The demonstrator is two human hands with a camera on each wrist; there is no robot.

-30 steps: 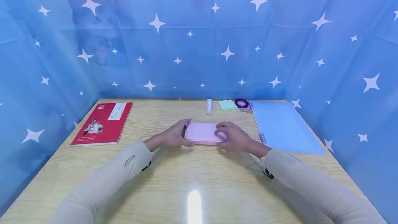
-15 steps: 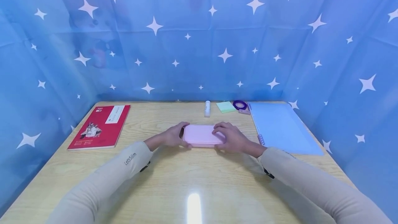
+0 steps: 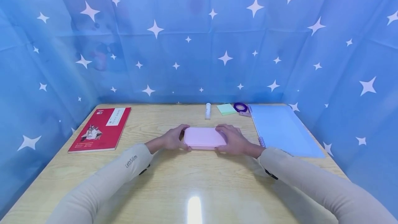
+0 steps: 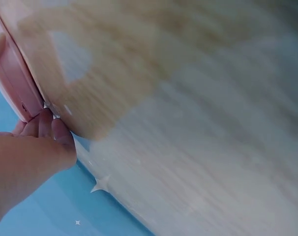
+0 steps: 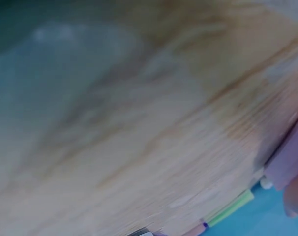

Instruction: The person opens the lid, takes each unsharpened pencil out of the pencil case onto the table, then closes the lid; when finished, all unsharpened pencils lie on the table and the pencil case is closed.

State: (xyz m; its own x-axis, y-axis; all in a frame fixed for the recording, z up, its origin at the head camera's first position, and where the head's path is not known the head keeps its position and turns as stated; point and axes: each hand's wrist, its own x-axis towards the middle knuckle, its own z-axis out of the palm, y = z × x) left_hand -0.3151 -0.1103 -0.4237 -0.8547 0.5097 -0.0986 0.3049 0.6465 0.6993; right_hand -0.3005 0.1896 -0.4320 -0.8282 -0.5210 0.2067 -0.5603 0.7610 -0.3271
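A pink pencil case [image 3: 205, 137] with rounded corners lies flat at the middle of the table, its long side facing me. My left hand [image 3: 174, 139] grips its left end, thumb at the near edge and fingers round the far corner. At the other end my right hand [image 3: 234, 140] holds the case the same way, with fingertips over the far right corner. The left wrist view catches the side of the pink pencil case [image 4: 18, 81] beside the left hand [image 4: 31, 147]. Only a corner of the case [image 5: 289, 155] and part of the right hand [image 5: 296, 194] enter the right wrist view.
A red booklet [image 3: 101, 129] lies at the left. Behind the case stand a white glue stick [image 3: 208, 111], green sticky notes [image 3: 226, 109], a purple tape roll [image 3: 240, 107] and a small pinkish block [image 3: 245, 114]. A blue spiral notebook [image 3: 283, 130] lies right. A starry curtain [image 3: 199, 44] borders the table.
The right hand's fingers have moved from the top of the pencil case to its far right corner. The left hand keeps its grip. The head view has tilted up slightly.
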